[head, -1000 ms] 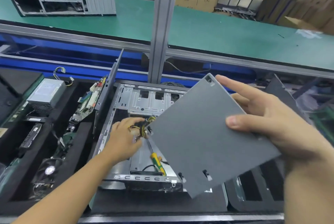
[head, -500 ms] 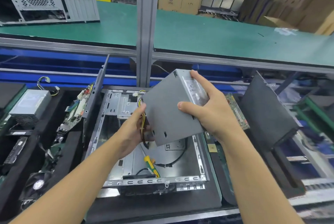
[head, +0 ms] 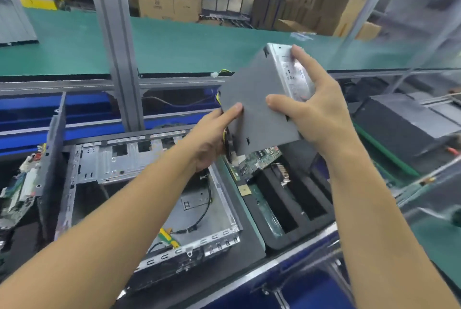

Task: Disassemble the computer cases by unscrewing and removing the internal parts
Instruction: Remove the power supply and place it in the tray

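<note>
One power supply point(head: 259, 99), now right of case point(head: 112, 161)

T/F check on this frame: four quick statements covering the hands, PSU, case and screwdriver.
1. The left hand and the right hand both grip the power supply. True.
2. The power supply sits inside the case. False: it is held in the air, clear of the case.
3. A yellow-handled screwdriver lies inside the case. True.
4. The conveyor belt behind is red. False: it is green.
</note>
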Available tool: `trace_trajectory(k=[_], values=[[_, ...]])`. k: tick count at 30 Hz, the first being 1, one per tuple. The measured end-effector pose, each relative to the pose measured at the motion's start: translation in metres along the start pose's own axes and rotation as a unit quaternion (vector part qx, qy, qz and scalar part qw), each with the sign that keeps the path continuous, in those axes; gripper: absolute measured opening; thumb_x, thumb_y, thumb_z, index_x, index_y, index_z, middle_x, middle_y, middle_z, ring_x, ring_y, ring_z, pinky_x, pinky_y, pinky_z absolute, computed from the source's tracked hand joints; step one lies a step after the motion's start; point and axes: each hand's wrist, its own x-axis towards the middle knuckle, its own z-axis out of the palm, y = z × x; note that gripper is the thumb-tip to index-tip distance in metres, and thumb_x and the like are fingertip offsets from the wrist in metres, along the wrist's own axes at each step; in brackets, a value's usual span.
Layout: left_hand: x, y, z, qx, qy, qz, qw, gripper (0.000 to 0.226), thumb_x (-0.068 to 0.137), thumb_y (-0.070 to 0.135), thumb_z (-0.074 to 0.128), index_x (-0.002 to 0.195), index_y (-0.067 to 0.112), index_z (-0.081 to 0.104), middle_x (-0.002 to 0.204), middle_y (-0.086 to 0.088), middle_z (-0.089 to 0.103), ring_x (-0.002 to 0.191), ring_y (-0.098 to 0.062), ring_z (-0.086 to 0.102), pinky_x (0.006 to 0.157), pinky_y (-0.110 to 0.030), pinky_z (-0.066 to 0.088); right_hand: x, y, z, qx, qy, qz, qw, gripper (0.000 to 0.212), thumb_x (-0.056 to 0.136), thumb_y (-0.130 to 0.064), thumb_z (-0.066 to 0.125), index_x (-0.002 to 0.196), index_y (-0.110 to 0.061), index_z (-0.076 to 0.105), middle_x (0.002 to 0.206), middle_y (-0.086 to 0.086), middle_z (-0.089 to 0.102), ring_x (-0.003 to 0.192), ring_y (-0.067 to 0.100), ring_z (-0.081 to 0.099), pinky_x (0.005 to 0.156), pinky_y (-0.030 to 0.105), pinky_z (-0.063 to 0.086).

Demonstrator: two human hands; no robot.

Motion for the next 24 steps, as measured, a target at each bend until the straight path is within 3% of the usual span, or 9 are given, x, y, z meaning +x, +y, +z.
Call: trace_trajectory(k=[2, 5, 6, 8, 11, 15, 18, 22, 24], values=[[0.018, -0.018, 0.015, 0.007, 0.007, -0.005, 1.0, 0.047, 0.098, 0.04, 0.06, 0.133, 0.009, 0.058, 0.121, -0.007, 0.071, 0.11, -0.026, 0.067, 0.097, -0.047, 0.054, -0.004, 0.015, -0.009, -0.03, 0.024, 0.02, 0.999, 0.084, 0.06, -0.059, 0.073, 0.134, -0.071, 0.036, 0.126, -0.02, 0.048, 0.113, 0.012, 0.059, 0.098, 0.051, 0.05], [0.047, -0.051, 0.028, 0.02, -0.005, -0.012, 1.0, 0.047, 0.097, 0.039, 0.062, 0.126, 0.003, 0.058, 0.082, 0.006, 0.071, 0.061, -0.007, 0.061, 0.058, -0.023, 0.051, -0.006, 0.045, -0.019, -0.074, 0.044, 0.045, 0.995, 0.084, 0.062, -0.061, 0.07, 0.136, -0.071, 0.032, 0.114, -0.025, 0.045, 0.103, 0.005, 0.052, 0.095, 0.044, 0.046], [0.058, -0.061, 0.03, 0.037, 0.0, -0.016, 0.999, 0.047, 0.097, 0.04, 0.062, 0.126, 0.003, 0.059, 0.08, 0.009, 0.069, 0.058, -0.004, 0.058, 0.057, -0.02, 0.046, -0.005, 0.056, -0.022, -0.08, 0.047, 0.048, 0.995, 0.084, 0.064, -0.06, 0.071, 0.138, -0.069, 0.032, 0.113, -0.023, 0.045, 0.101, 0.003, 0.049, 0.089, 0.04, 0.045], [0.082, -0.075, 0.03, 0.085, 0.018, -0.027, 0.996, 0.049, 0.098, 0.043, 0.059, 0.129, 0.006, 0.059, 0.095, 0.009, 0.069, 0.074, -0.007, 0.065, 0.065, -0.023, 0.042, 0.003, 0.079, -0.03, -0.082, 0.05, 0.051, 0.994, 0.083, 0.068, -0.056, 0.074, 0.139, -0.068, 0.032, 0.117, -0.019, 0.045, 0.1, 0.002, 0.045, 0.082, 0.036, 0.041], [0.118, -0.092, 0.028, 0.124, 0.069, -0.036, 0.989, 0.037, 0.1, 0.037, 0.055, 0.13, 0.016, 0.062, 0.112, 0.007, 0.072, 0.105, -0.019, 0.069, 0.071, -0.027, 0.039, 0.024, 0.104, -0.049, -0.072, 0.045, 0.069, 0.994, 0.083, 0.066, -0.057, 0.074, 0.138, -0.068, 0.033, 0.124, -0.017, 0.046, 0.107, 0.005, 0.047, 0.093, 0.044, 0.045], [0.148, -0.124, 0.038, 0.264, 0.034, -0.085, 0.96, 0.044, 0.097, 0.017, 0.06, 0.141, 0.015, 0.052, 0.111, 0.001, 0.065, 0.086, -0.019, 0.061, 0.07, -0.026, 0.041, 0.049, 0.131, -0.079, -0.046, 0.001, 0.084, 0.995, 0.086, 0.055, -0.062, 0.074, 0.131, -0.074, 0.038, 0.136, -0.018, 0.05, 0.12, 0.015, 0.057, 0.098, 0.053, 0.05], [0.162, -0.146, 0.045, 0.387, -0.022, -0.156, 0.909, 0.053, 0.096, 0.016, 0.06, 0.147, 0.011, 0.045, 0.133, -0.009, 0.059, 0.104, -0.02, 0.058, 0.086, -0.023, 0.043, 0.063, 0.148, -0.09, -0.049, -0.055, 0.1, 0.992, 0.087, 0.05, -0.061, 0.076, 0.129, -0.074, 0.042, 0.139, -0.019, 0.052, 0.119, 0.016, 0.061, 0.1, 0.052, 0.05], [0.169, -0.156, 0.04, 0.371, -0.011, -0.195, 0.908, 0.009, 0.095, 0.016, 0.056, 0.1, 0.016, 0.064, 0.095, -0.004, 0.06, 0.083, -0.018, 0.053, 0.058, -0.014, 0.042, 0.07, 0.161, -0.092, -0.078, -0.115, 0.126, 0.982, 0.087, 0.049, -0.062, 0.072, 0.129, -0.075, 0.041, 0.133, -0.021, 0.054, 0.082, 0.012, 0.067, 0.093, 0.049, 0.055], [0.171, -0.157, 0.038, 0.305, 0.002, -0.242, 0.921, 0.021, 0.097, 0.033, 0.054, 0.09, 0.015, 0.063, 0.095, 0.002, 0.069, 0.087, -0.018, 0.066, 0.07, -0.018, 0.05, 0.071, 0.164, -0.096, -0.084, -0.125, 0.132, 0.98, 0.085, 0.05, -0.06, 0.074, 0.127, -0.076, 0.041, 0.132, -0.024, 0.054, 0.078, 0.012, 0.064, 0.089, 0.047, 0.056]])
